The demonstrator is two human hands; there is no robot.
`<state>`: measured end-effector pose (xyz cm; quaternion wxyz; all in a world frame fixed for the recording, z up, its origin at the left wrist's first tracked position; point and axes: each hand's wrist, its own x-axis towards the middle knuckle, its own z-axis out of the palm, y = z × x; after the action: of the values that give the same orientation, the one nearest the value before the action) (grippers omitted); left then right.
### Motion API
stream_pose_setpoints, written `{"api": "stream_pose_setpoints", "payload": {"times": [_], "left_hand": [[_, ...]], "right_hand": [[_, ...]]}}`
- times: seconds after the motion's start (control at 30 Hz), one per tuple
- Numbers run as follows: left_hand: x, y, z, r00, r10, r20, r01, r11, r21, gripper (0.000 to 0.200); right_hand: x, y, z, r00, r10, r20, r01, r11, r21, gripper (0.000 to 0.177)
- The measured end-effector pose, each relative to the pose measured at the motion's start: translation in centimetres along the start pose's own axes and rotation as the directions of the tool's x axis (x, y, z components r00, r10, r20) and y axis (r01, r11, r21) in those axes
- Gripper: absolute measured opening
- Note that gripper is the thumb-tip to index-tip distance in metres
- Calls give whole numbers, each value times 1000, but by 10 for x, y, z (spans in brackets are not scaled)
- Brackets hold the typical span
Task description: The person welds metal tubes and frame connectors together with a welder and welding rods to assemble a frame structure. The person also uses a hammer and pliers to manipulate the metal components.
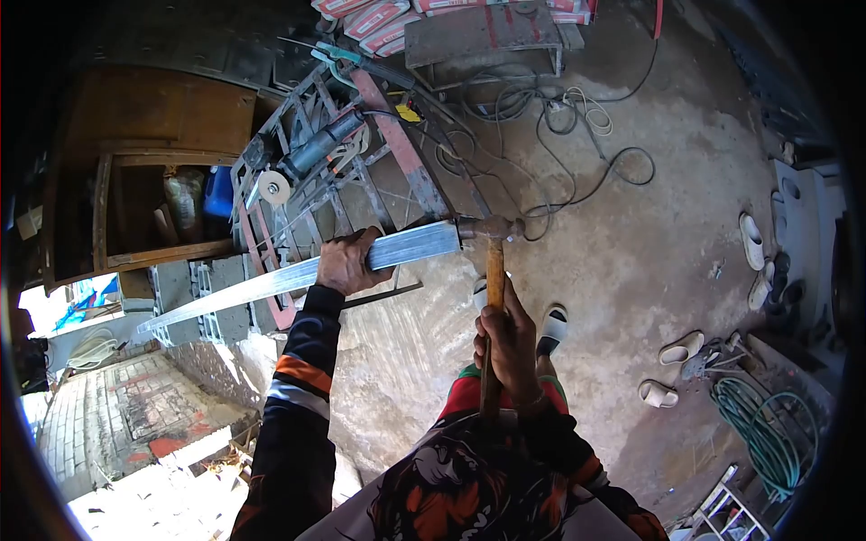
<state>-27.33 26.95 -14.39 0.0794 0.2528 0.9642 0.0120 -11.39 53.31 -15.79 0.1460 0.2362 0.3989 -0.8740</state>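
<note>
metal frame (401,144): lying beyond the tube, bearing the angle grinder.
metal tube (419,242): slanting across the view's left half, passing over the frame's near edge.
hammer (495,279): holding its head at the tube's right end; contact, cannot tell.
angle grinder (322,144): resting on the frame.
left hand (345,264): clamping fingers around the tube.
right hand (511,344): closing fingers around the hammer's wooden handle.

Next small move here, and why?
Probably ease the hammer slightly back with the right hand: its head sits right at the metal bar's end, leaving little swing room. I'd keep it short, since the left hand grips the bar close to that end.
</note>
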Motion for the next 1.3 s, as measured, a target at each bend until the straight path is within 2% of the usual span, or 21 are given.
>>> {"api": "stream_pose_setpoints", "payload": {"times": [0.17, 0.23, 0.57, 0.63, 0.93, 1.0, 1.13, 1.3], "left_hand": [[1, 1, -2, 1000, -4, -15, 4, 1000, -30, 40], [0, 3, -2, 1000, -9, -9, 9, 1000, -28, 40], [0, -9, 0, 1000, 10, 4, -10, 998, -64, 44], [2, -11, 0, 1000, 11, 13, -10, 997, -75, 45], [-1, -7, -6, 995, -52, 88, 60, 995, -80, 60], [-4, -10, -2, 1000, 4, 14, -4, 1000, -23, 65], [-7, -9, -1, 998, -41, 38, 43, 997, -63, 70], [-8, -8, -3, 1000, -14, -4, 13, 998, -65, 75]], "right_hand": [[4, -3, -9, 999, 49, 6, -49, 997, 65, 64], [7, -6, -13, 993, 110, 29, -113, 984, 139, 62], [19, 3, -26, 992, 98, 83, -109, 983, 149, 60], [21, 5, -30, 986, 98, 133, -118, 981, 152, 64], [26, 21, -36, 984, 107, 144, -140, 960, 243, 64], [27, 24, -38, 981, 116, 154, -154, 953, 260, 64], [27, 22, -40, 980, 115, 164, -156, 951, 266, 63], [33, 25, -47, 970, 99, 222, -168, 932, 321, 60]]}}
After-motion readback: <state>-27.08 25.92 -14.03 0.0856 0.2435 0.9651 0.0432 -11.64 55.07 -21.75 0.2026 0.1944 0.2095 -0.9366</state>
